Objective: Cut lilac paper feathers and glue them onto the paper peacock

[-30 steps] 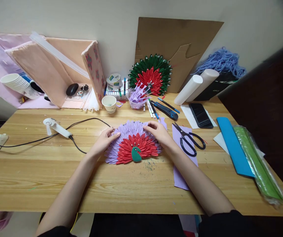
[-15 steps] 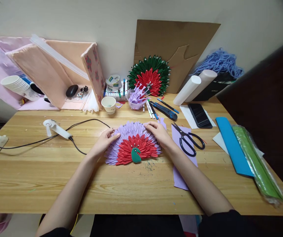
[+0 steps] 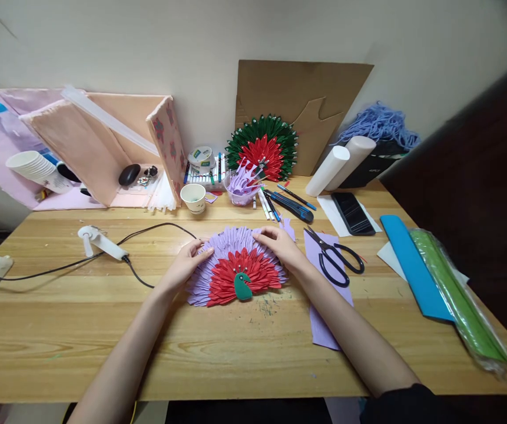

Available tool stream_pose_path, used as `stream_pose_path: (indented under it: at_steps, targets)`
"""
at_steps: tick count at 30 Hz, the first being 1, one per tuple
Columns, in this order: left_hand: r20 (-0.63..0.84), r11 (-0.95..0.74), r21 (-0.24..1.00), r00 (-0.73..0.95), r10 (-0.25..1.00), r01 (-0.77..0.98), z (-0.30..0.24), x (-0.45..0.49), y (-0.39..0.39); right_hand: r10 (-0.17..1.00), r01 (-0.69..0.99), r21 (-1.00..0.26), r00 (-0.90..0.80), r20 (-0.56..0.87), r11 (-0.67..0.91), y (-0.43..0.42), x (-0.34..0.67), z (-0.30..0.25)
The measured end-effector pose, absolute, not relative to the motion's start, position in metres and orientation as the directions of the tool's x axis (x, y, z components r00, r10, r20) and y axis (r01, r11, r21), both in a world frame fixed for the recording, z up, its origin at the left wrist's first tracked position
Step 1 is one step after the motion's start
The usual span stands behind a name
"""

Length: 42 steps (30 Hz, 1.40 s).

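Note:
A paper peacock (image 3: 237,272) lies flat in the middle of the wooden table (image 3: 59,318). It has a purple outer fan, a red inner fan and a small green body. My left hand (image 3: 188,262) rests on the fan's upper left edge, fingers pressing the purple folds. My right hand (image 3: 279,246) presses the upper right edge in the same way. Neither hand lifts the piece. A second peacock fan (image 3: 262,148), green and red, leans against the cardboard at the back.
Black scissors (image 3: 335,257) lie on purple paper (image 3: 324,330) right of my right hand. A glue gun (image 3: 98,240) with its black cord lies to the left. Pens, a paper cup (image 3: 194,197), a phone (image 3: 352,213), and blue and green paper rolls (image 3: 443,274) crowd the back and right.
The view has tilted so everything sits a little lower in the frame. Both hands stay on the peacock's purple fan, the fingers shifting slightly inward.

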<state>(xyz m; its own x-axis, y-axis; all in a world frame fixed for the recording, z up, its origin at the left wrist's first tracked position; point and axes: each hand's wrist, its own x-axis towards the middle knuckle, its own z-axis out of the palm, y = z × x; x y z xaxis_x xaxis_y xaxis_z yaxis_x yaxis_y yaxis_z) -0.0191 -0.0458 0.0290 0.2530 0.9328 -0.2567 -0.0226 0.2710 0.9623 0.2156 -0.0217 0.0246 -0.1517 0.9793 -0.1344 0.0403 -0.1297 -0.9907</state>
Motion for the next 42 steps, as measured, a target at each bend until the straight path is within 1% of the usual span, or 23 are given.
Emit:
stream_pose_path:
  at_steps: [3, 8, 16, 20, 26, 29, 35, 39, 42]
  targets:
    - [-0.27, 0.289, 0.957, 0.265, 0.926, -0.032, 0.029, -0.02, -0.046, 0.969, -0.001, -0.984, -0.175, -0.176, -0.178, -0.022, 0.218, 0.027]
    - [-0.269, 0.295, 0.954, 0.276, 0.923, -0.055, 0.028, -0.02, -0.046, 0.937, 0.016, -0.979, -0.287, -0.201, -0.205, -0.023, 0.226, 0.03]
    - [-0.254, 0.288, 0.955, 0.295, 0.921, -0.077, 0.032, -0.02, -0.046, 0.955, 0.034, -0.985, -0.239, -0.175, -0.172, -0.023, 0.221, 0.034]
    - [-0.256, 0.286, 0.956, 0.276, 0.926, -0.07, 0.032, -0.021, -0.047, 0.956, 0.047, -0.986, -0.241, -0.166, -0.159, -0.023, 0.221, 0.034]
    - [-0.257, 0.284, 0.957, 0.269, 0.928, -0.064, 0.031, -0.021, -0.047, 0.949, 0.015, -0.981, -0.249, -0.193, -0.196, -0.02, 0.222, 0.03]
    - [-0.258, 0.287, 0.955, 0.266, 0.929, -0.073, 0.032, -0.021, -0.047, 0.968, 0.003, -0.982, -0.168, -0.186, -0.188, -0.018, 0.221, 0.03]
    - [-0.292, 0.325, 0.936, 0.213, 0.932, -0.137, 0.027, -0.02, -0.045, 0.992, -0.062, -0.995, 0.088, -0.089, -0.083, -0.013, 0.241, 0.027]
    - [-0.345, 0.362, 0.915, 0.118, 0.931, -0.178, 0.021, -0.017, -0.041, 0.976, -0.001, -0.999, 0.215, -0.033, -0.033, -0.017, 0.278, 0.022]
    - [-0.36, 0.361, 0.919, 0.034, 0.932, -0.156, 0.019, -0.011, -0.034, 0.955, 0.038, -0.999, 0.298, -0.006, -0.019, -0.024, 0.306, 0.02]
